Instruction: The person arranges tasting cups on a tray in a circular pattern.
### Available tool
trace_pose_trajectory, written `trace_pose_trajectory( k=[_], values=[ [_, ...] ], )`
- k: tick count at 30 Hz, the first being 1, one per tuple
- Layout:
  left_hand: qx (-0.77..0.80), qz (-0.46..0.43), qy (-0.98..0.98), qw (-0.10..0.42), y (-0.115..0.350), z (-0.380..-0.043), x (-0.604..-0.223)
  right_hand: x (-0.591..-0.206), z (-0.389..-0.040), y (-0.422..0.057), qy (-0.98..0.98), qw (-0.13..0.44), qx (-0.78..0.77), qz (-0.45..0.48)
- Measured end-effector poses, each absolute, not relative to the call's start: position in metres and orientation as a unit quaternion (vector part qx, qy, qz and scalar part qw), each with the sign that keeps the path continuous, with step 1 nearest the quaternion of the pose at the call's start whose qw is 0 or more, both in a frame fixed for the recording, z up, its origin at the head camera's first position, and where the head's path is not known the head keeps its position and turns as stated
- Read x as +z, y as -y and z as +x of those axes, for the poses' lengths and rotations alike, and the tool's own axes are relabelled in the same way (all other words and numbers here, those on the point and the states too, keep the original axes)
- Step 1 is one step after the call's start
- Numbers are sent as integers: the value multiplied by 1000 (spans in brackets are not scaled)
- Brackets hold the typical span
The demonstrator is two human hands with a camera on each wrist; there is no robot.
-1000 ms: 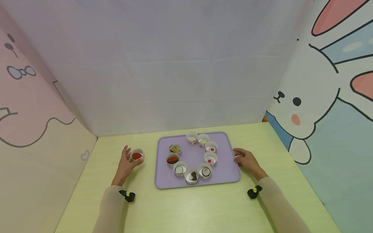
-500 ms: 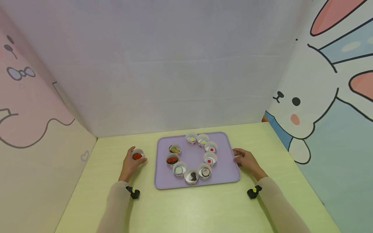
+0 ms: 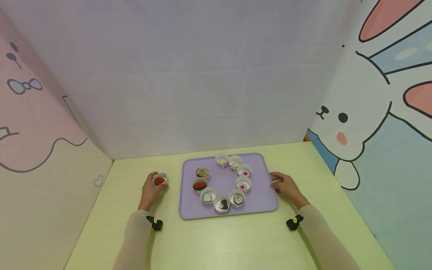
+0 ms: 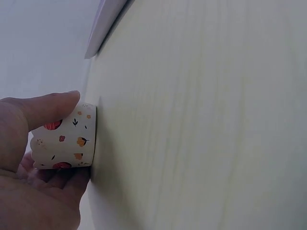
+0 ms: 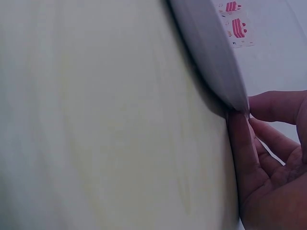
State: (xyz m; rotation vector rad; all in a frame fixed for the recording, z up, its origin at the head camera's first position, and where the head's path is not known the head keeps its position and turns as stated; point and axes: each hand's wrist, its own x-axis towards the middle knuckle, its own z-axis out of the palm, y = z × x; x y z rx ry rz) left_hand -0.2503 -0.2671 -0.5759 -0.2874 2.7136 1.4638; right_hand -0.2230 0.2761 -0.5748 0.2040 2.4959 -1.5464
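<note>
My left hand [image 3: 150, 192] grips a small paper cup [image 4: 67, 139] with a flower print, left of the tray. Thumb and fingers lie around its sides, and its base is at the tabletop. A red-topped sushi piece [image 3: 159, 181] shows inside it in the head view. My right hand [image 3: 286, 187] holds the right rim of the lilac tray [image 3: 222, 217]; in the right wrist view the thumb and a finger meet at the rim [image 5: 235, 103]. Several similar cups stand in a ring on the tray, among them one with a red-topped piece [image 3: 200, 185] and one with a yellowish piece [image 3: 202, 173].
The tray lies on a pale yellow table [image 3: 216, 243]. A gap in the cup ring lies at the tray's upper left, between the yellowish piece's cup and a back cup [image 3: 222, 160]. A white backdrop [image 3: 209, 93] and cartoon-printed side walls surround the table.
My left hand has shifted slightly right and closed further around the cup, which moved a little to the right. The right hand and the tray stay in place.
</note>
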Motion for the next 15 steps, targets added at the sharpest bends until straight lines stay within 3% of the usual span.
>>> trace_pose_trajectory(
  k=[15],
  values=[
    [479,-81,-874,-1,267,-247,-569,-575,-222,-275,-842,96,-526,68]
  ],
)
